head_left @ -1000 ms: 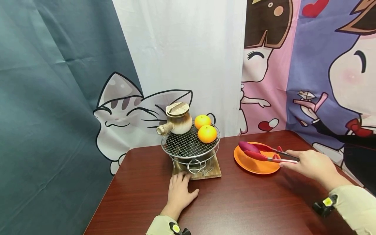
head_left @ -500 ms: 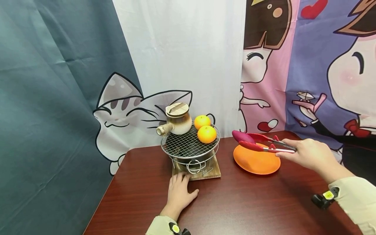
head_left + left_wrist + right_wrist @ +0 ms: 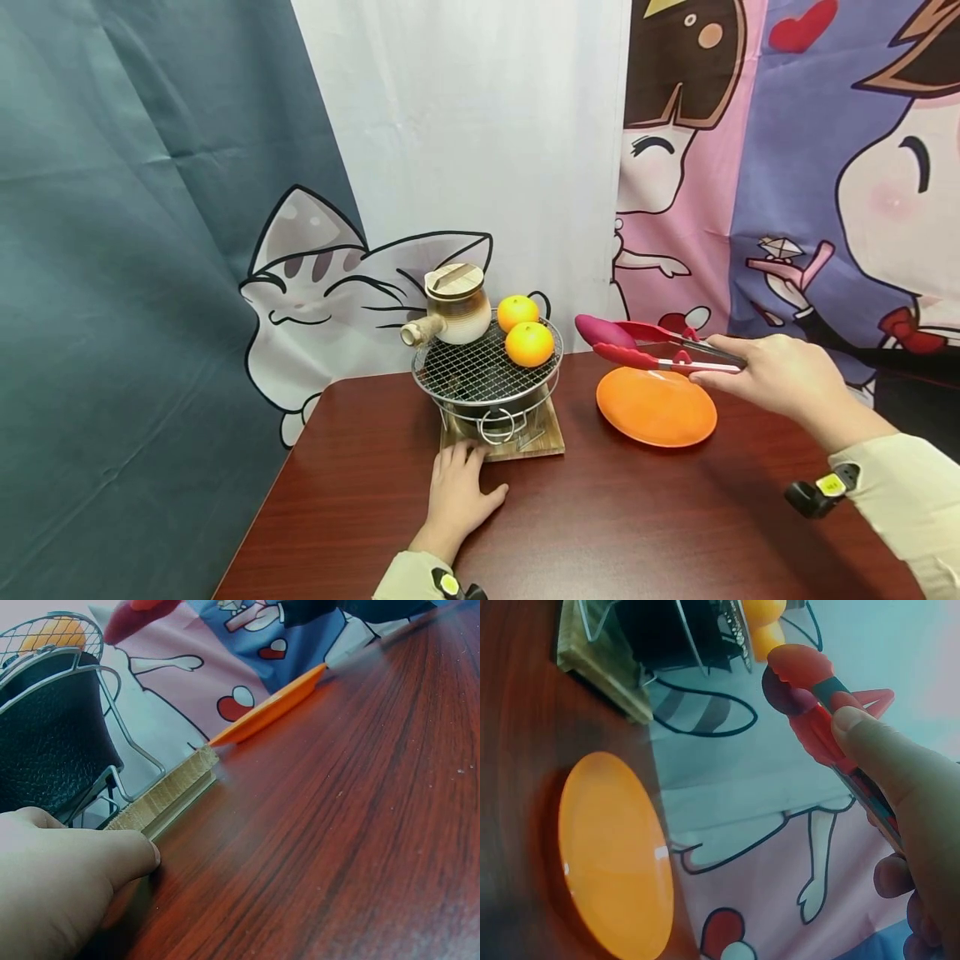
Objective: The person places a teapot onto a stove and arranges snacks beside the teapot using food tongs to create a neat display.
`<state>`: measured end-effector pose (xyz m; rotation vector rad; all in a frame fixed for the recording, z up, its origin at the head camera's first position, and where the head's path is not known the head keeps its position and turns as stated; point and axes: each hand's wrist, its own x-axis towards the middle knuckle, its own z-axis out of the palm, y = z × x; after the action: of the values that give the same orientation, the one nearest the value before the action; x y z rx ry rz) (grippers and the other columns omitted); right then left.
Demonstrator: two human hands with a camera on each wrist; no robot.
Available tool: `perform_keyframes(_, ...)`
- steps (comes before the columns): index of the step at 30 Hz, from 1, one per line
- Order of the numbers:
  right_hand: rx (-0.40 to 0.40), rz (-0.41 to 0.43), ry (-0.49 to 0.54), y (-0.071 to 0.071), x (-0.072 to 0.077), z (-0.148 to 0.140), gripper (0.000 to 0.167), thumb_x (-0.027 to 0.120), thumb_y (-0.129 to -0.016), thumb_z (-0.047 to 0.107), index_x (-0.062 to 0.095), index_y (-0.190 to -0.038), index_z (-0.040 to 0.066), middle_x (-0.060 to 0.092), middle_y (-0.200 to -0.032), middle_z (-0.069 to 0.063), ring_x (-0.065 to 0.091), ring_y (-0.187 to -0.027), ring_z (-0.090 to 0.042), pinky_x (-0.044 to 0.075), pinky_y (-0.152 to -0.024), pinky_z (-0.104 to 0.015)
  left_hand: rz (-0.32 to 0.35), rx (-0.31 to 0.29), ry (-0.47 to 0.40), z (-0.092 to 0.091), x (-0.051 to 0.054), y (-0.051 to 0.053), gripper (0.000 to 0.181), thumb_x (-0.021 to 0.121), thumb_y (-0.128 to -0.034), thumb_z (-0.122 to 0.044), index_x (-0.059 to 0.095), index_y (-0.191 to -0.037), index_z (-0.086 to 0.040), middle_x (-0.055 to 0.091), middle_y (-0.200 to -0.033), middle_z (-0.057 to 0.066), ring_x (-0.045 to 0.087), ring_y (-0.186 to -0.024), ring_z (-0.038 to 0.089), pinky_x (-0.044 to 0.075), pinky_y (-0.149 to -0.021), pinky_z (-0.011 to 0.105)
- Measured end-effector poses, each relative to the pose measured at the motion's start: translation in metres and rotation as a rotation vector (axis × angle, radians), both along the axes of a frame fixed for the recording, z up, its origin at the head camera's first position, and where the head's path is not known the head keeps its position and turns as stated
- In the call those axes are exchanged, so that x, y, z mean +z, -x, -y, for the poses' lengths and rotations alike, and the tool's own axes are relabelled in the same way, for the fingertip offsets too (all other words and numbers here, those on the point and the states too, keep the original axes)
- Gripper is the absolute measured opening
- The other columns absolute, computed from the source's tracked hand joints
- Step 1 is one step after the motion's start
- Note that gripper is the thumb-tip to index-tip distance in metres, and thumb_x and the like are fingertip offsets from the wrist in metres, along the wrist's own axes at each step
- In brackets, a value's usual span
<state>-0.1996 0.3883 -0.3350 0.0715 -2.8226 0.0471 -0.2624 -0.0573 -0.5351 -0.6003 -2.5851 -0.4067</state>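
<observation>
My right hand grips a pair of red-tipped tongs. Pinched between the tong heads is a long purple sweet potato, held in the air beyond the left side of the orange plate. In the right wrist view the tongs partly hide the sweet potato. My left hand rests on the table with its fingertips at the front edge of the wooden board. On that board stands a small grill with a wire rack.
The rack bears a clay teapot with a wooden lid and side handle at its left. Two oranges sit at its right. The dark red table meets a printed curtain behind.
My right hand has lifted the sweet potato in the tongs off the orange plate and carried it left and upward. The left hand stays where it was.
</observation>
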Motion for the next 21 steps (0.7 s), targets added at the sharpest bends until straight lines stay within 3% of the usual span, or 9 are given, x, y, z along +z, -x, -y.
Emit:
perform_keyframes(7, 0.014, -0.046, -0.005, -0.001, 0.012, 0.013, 0.088, 0.057, -0.080, 0.082, 0.063, -0.138, 0.016, 0.072, -0.089, -0.020, 0.065, -0.073, -0.033, 0.048, -0.050, -0.043, -0.007, -0.004, -0.002, 0.000, 0.000, 0.000, 0.061, 0.079, -0.0749, -0.052, 0.067, -0.123, -0.017, 0.055, -0.125, 0.006, 0.048, -0.119, 0.029, 0.035, -0.108, 0.050)
perform_keyframes(21, 0.055, -0.110, -0.033, -0.005, 0.029, 0.034, 0.082, 0.062, -0.080, 0.078, 0.066, -0.134, 0.017, 0.073, -0.086, -0.015, 0.065, -0.070, -0.031, 0.047, -0.049, -0.041, -0.004, 0.001, 0.000, 0.000, -0.001, 0.001, 0.061, 0.078, -0.0746, -0.052, 0.067, -0.123, -0.016, 0.055, -0.125, 0.007, 0.048, -0.119, 0.029, 0.035, -0.108, 0.050)
